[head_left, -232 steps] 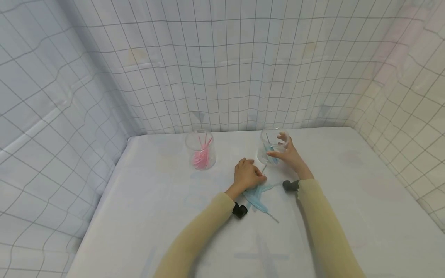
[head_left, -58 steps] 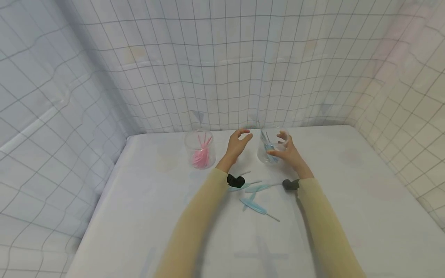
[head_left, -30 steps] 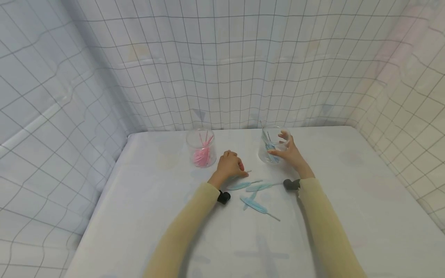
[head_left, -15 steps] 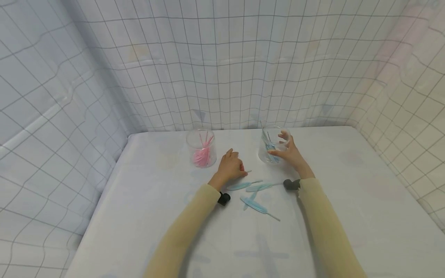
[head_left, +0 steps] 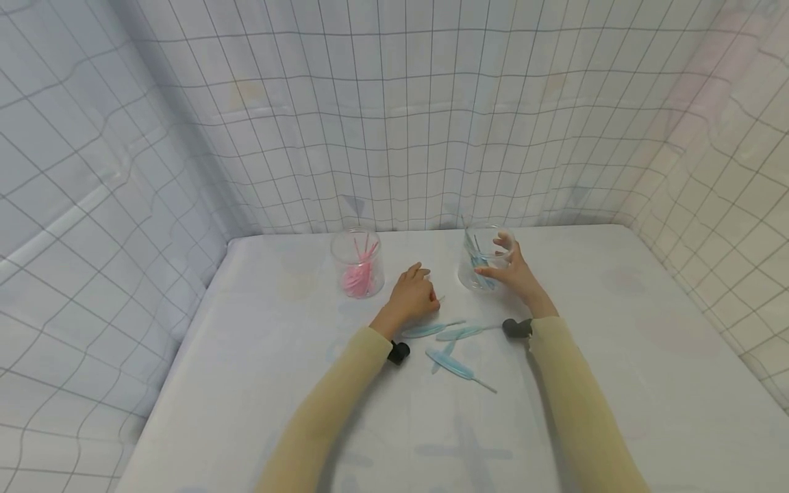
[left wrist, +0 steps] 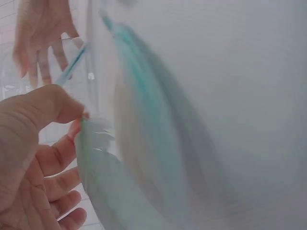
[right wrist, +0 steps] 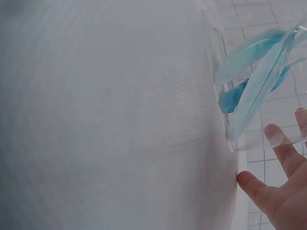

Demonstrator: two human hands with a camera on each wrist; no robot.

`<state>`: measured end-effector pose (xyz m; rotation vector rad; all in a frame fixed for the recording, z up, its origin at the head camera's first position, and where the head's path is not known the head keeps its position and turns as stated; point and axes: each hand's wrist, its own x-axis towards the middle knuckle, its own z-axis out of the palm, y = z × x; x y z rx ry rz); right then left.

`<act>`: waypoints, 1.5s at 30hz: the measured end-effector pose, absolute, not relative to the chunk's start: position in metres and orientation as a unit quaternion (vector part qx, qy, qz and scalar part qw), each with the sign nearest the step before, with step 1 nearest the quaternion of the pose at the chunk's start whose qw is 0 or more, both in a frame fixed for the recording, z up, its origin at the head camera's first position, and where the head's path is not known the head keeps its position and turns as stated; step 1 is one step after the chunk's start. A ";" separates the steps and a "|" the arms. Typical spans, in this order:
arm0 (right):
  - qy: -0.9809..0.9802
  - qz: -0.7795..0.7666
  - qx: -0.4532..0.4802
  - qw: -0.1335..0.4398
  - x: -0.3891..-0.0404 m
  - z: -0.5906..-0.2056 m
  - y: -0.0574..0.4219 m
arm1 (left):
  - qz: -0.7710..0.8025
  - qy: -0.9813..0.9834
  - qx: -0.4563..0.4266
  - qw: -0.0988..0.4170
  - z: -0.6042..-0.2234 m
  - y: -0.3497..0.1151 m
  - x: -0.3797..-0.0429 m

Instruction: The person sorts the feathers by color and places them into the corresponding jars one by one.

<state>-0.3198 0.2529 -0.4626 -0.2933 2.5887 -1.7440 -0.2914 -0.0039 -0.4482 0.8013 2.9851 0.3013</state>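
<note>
My left hand (head_left: 409, 297) pinches a pale blue-green feather (left wrist: 103, 170) between thumb and index finger, low over the table. Its stem tip pokes out past the fingers in the head view. My right hand (head_left: 516, 275) holds the side of a clear round jar (head_left: 466, 276), thumb toward me and fingers behind it. Several blue feathers (right wrist: 261, 79) stand inside this jar, stems up. On the table below my left hand lie several more light blue feathers (head_left: 453, 363), some crossing one another.
To the left stands a second clear jar (head_left: 337, 274) with pink feathers (head_left: 357, 279) in it. A white cloth covers the table (head_left: 271, 383). Grid-patterned curtains (head_left: 419, 123) hang behind and along both sides.
Over several seconds more blue feathers have come into the right jar. My left hand moved from beside that jar down to a feather, then lifted it slightly. The right hand stays put.
</note>
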 end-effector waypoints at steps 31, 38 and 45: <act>0.807 -0.583 -0.087 0.024 -0.302 -0.446 0.242 | 0.629 0.735 0.086 -0.240 -0.392 0.076 -0.350; 0.819 -0.566 -0.091 0.009 -0.308 -0.451 0.246 | 0.623 0.760 0.088 -0.161 -0.412 0.073 -0.341; 0.823 -0.560 -0.090 -0.007 -0.322 -0.466 0.254 | 0.634 0.752 0.083 -0.158 -0.420 0.062 -0.334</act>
